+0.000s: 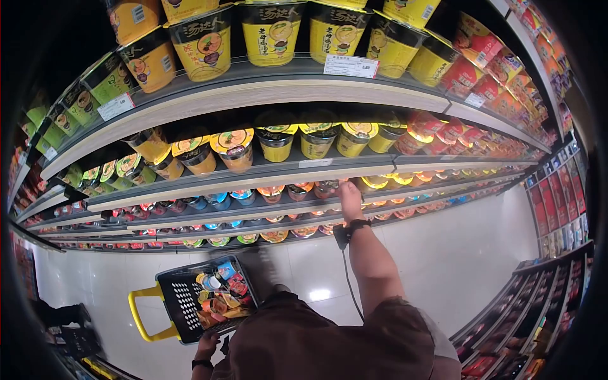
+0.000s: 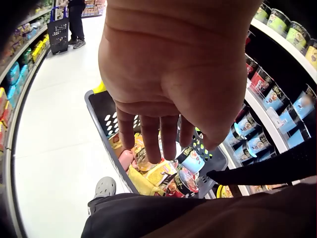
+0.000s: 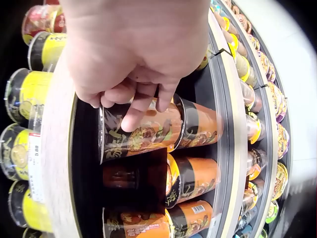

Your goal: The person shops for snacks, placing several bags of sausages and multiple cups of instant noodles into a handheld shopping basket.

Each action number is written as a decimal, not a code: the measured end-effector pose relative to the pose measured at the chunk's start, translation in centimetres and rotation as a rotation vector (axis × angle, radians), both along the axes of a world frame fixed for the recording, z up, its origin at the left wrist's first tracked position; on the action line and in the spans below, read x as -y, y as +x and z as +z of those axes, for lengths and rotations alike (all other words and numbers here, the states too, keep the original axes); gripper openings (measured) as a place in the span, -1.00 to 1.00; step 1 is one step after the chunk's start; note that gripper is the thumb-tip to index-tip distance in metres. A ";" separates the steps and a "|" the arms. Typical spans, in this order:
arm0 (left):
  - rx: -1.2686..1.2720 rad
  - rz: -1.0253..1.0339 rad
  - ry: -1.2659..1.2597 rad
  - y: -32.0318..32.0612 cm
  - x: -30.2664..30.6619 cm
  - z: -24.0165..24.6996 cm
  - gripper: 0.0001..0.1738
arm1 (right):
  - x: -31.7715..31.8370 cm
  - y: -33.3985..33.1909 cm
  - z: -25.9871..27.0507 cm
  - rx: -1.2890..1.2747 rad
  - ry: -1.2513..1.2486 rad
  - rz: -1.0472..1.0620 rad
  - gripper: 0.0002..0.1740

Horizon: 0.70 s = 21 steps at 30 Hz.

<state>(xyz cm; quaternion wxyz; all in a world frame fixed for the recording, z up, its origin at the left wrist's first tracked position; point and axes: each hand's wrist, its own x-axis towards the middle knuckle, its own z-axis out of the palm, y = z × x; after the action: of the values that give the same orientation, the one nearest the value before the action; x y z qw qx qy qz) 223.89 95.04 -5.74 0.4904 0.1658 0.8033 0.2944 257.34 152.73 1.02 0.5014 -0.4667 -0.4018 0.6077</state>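
My right hand [image 3: 138, 64] reaches into a lower shelf, its fingers curled on an orange-and-black instant noodle cup [image 3: 148, 134]. That cup stands on top of another orange noodle cup [image 3: 200, 126]. In the head view the right hand [image 1: 348, 197] is at the shelf front, arm stretched forward. My left hand [image 2: 171, 84] hangs with relaxed fingers above the dark shopping basket [image 2: 101, 119] and holds nothing. Inside the basket lie a blue noodle cup [image 2: 190, 161], a red-and-black cup [image 2: 185, 181] and several yellow and orange packs. The basket's yellow handle [image 1: 136, 313] sticks out to the left.
Shelves of noodle cups curve across the front; yellow cups [image 1: 272, 35] fill the upper tier. A price tag [image 1: 351, 66] hangs on its edge. White tiled floor [image 1: 456, 253] lies below. Another person [image 2: 77, 22] with a basket [image 2: 59, 34] stands down the aisle.
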 end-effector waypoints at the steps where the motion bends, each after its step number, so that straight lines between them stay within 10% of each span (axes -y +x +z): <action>1: -0.018 -0.022 -0.036 0.0 -0.4 0.1 -0.62 | 0.3 0.0 0.0 -0.001 -0.023 -0.004 -0.79; 11: -0.129 -0.162 0.109 -2.8 -1.7 -2.7 -0.58 | 6.6 2.8 2.9 0.146 0.036 0.126 -0.73; 13: -0.037 -0.084 0.330 0.3 -7.0 5.6 -0.63 | 8.8 2.4 1.8 0.379 0.119 0.185 -0.72; 21: -0.053 -0.423 0.453 -0.5 -12.7 7.7 -0.41 | 21.8 -7.0 2.5 0.590 -0.073 1.003 -0.70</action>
<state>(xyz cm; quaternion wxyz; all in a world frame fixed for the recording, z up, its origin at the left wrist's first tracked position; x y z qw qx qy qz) 223.40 107.78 1.98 0.4702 0.4418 0.6775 0.3530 250.36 130.96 3.55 0.0027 -0.3858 -0.6753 0.6286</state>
